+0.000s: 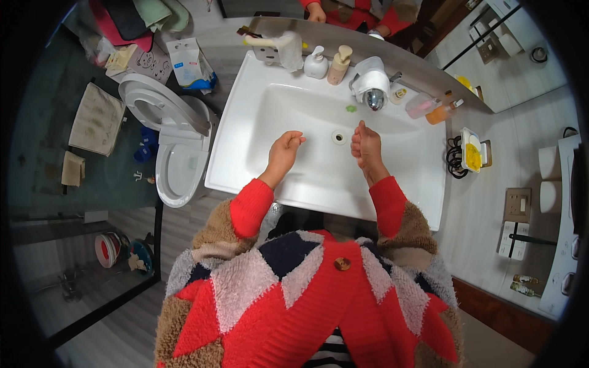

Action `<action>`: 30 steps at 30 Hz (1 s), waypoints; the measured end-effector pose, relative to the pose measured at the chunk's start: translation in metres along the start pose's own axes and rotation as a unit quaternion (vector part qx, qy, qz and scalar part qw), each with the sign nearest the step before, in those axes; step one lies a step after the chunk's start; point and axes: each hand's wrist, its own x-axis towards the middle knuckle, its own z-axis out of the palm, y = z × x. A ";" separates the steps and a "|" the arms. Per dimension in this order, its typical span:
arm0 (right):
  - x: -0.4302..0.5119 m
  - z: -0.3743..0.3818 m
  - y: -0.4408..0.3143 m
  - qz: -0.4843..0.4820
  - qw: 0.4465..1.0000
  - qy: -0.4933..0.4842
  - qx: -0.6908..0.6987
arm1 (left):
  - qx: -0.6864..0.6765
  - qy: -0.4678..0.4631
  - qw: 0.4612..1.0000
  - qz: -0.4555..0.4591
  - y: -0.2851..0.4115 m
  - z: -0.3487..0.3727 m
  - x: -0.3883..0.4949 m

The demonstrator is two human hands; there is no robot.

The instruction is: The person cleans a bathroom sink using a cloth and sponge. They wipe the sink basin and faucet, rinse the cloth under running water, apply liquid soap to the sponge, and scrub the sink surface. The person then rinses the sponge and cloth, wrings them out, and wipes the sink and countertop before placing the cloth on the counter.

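Note:
Both hands hang over the white washbasin [313, 170], apart from each other. My left hand [284, 151], left of the drain [339, 137], has its fingers curled; whether anything is inside them cannot be seen. On the drain's other side, my right hand [366, 143] has its fingers bent and its thumb towards the faucet; its palm is partly hidden. A chrome faucet [375, 100] with a white cloth [371, 82] around it stands at the basin's back. A small green item [351, 108] lies on the basin's inner back slope.
Along the back rim stand a white pump bottle [315, 63], a beige pump bottle [339, 66], a pink bottle [420, 106] and an orange bottle [439, 114]. A cloth [290, 50] hangs at a rack. The toilet [181, 170] is at the left, a wall-mounted soap holder [472, 149] at the right.

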 end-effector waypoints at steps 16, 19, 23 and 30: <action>-0.013 0.060 0.061 -0.156 0.981 -0.017 -0.109 | -0.372 -0.080 0.895 -0.235 0.017 0.037 0.006; -0.020 0.073 0.082 -0.327 0.891 -0.014 -0.314 | -0.554 -0.034 0.794 -0.248 0.021 0.046 0.009; -0.018 0.072 0.071 -0.501 0.788 0.056 -0.355 | -0.589 -0.101 0.783 -0.174 0.033 0.057 0.000; -0.019 0.064 0.038 -0.187 0.971 -0.098 -0.113 | -0.344 -0.077 0.934 -0.063 0.036 0.060 -0.010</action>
